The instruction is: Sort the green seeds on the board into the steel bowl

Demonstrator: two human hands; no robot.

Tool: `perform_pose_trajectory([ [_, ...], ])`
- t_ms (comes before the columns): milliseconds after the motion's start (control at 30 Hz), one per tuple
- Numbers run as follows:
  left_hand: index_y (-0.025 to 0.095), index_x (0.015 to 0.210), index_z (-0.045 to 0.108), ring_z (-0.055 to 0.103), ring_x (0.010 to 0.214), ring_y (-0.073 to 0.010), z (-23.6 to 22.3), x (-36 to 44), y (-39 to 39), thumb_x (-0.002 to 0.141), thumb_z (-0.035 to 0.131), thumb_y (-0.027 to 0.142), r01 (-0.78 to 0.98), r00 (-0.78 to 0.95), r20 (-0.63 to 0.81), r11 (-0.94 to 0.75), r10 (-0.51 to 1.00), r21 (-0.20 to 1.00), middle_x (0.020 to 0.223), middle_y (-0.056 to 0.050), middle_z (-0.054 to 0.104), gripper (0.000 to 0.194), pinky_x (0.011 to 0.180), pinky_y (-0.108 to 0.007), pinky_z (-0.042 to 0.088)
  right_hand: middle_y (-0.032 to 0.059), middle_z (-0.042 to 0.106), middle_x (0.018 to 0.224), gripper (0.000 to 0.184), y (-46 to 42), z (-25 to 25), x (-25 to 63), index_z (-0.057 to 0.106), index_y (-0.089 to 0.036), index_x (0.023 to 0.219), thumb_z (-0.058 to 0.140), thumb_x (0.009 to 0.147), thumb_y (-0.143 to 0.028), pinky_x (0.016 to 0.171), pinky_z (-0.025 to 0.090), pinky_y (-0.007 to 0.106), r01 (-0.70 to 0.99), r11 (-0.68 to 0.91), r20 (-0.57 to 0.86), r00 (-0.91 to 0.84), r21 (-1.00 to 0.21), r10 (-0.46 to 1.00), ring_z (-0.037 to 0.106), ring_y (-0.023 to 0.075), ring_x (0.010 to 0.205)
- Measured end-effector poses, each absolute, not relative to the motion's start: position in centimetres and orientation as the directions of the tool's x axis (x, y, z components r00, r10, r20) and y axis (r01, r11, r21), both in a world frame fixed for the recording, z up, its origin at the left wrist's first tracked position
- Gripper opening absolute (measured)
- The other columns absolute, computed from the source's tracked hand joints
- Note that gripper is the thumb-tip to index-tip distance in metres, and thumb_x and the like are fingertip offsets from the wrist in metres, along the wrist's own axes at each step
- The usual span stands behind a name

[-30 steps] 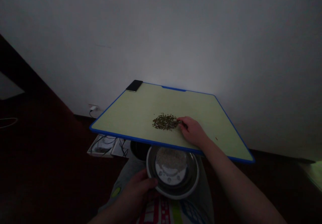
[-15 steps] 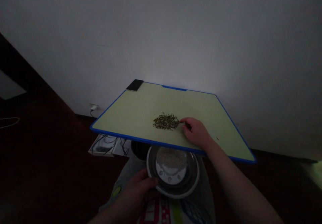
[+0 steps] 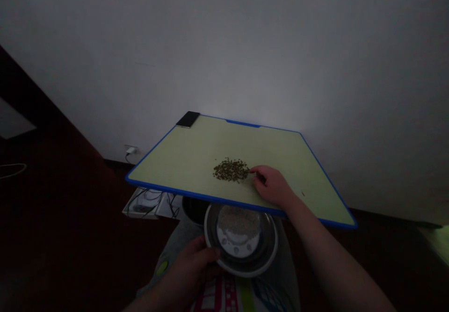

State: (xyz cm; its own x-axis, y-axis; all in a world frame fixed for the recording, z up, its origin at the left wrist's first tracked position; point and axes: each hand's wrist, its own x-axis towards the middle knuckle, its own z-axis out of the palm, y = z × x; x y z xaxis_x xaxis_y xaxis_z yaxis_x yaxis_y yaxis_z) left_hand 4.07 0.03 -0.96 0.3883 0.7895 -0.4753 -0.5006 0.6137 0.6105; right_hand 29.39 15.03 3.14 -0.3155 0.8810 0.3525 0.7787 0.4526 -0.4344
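Observation:
My left hand (image 3: pixel 196 260) grips the near-left rim of a round metal bowl (image 3: pixel 264 265) above my lap, thumb over the edge. Inside the bowl lies a pale layer of fine grains (image 3: pixel 238 221) and a whitish surface below it. My right hand (image 3: pixel 269 183) rests on the pale green tabletop (image 3: pixel 168 162), fingers pinched at the right edge of a loose pile of small brown seed-like bits (image 3: pixel 229 169). Something thin and greyish shows at the fingertips, too small and dim to name.
A dark phone (image 3: pixel 188 119) lies at the table's far-left corner. The blue table rim (image 3: pixel 206 198) overhangs the bowl. Below on the left are a white tray with cables (image 3: pixel 143 202) and a dark pot (image 3: pixel 194 208). A plug (image 3: pixel 131 149) sits in the wall (image 3: pixel 245 45) behind.
The fingers of my right hand have shifted slightly left and closer to the pile's right edge. My left hand and the bowl stay practically in place.

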Motion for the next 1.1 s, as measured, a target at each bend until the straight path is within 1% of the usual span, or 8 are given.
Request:
perform_pose_trajectory([
  [200,0.014,0.095,0.078,0.074,0.115,-0.0362,-1.04,3.99,-0.04,0.068,0.083,0.018,-0.499,0.385,-0.488,0.621,0.784,0.605,0.104,-0.016,0.084,0.028,0.101,-0.047,0.058,0.0049,0.068,0.077,0.027,15.01,3.22,29.17,0.074,-0.016,0.106,0.055,0.087,-0.019,0.072,0.046,0.031,0.778,0.461,0.357,-0.323,-0.427,0.876,0.058,0.0178,0.068],
  [433,0.014,0.092,0.078,0.074,0.114,-0.037,-0.8,4.23,0.22,0.064,0.086,0.019,-0.502,0.361,-0.505,0.62,0.784,0.603,0.105,-0.016,0.084,0.03,0.101,-0.049,0.058,0.0046,0.068,0.075,0.028,15.12,3.23,29.08,0.073,-0.015,0.105,0.055,0.085,-0.019,0.073,0.046,0.032,0.802,0.421,0.363,-0.274,-0.425,0.89,0.056,0.0177,0.067],
  [633,0.014,0.092,0.079,0.075,0.113,-0.0363,-0.32,4.16,0.23,0.064,0.085,0.018,-0.488,0.365,-0.503,0.621,0.784,0.613,0.103,-0.015,0.084,0.029,0.101,-0.048,0.058,0.0046,0.068,0.075,0.026,15.22,3.05,29.14,0.073,-0.016,0.103,0.055,0.085,-0.019,0.074,0.046,0.032,0.802,0.41,0.389,-0.244,-0.434,0.888,0.057,0.0181,0.068],
  [900,0.013,0.097,0.079,0.073,0.116,-0.0362,-1.17,4.11,0.19,0.067,0.084,0.017,-0.509,0.391,-0.478,0.618,0.787,0.6,0.106,-0.017,0.084,0.031,0.106,-0.048,0.055,0.0051,0.067,0.075,0.027,15.05,3.3,28.96,0.073,-0.015,0.104,0.056,0.084,-0.019,0.073,0.046,0.033,0.807,0.406,0.346,-0.268,-0.43,0.899,0.057,0.0188,0.068],
  [1100,0.014,0.094,0.078,0.075,0.113,-0.0358,-0.57,4.2,0.15,0.067,0.083,0.017,-0.493,0.372,-0.503,0.626,0.78,0.604,0.102,-0.015,0.084,0.028,0.1,-0.047,0.059,0.0078,0.07,0.081,0.028,15.11,3.21,28.81,0.072,-0.015,0.108,0.054,0.088,-0.022,0.076,0.048,0.034,0.795,0.448,0.355,-0.313,-0.41,0.881,0.06,0.0198,0.072],
])
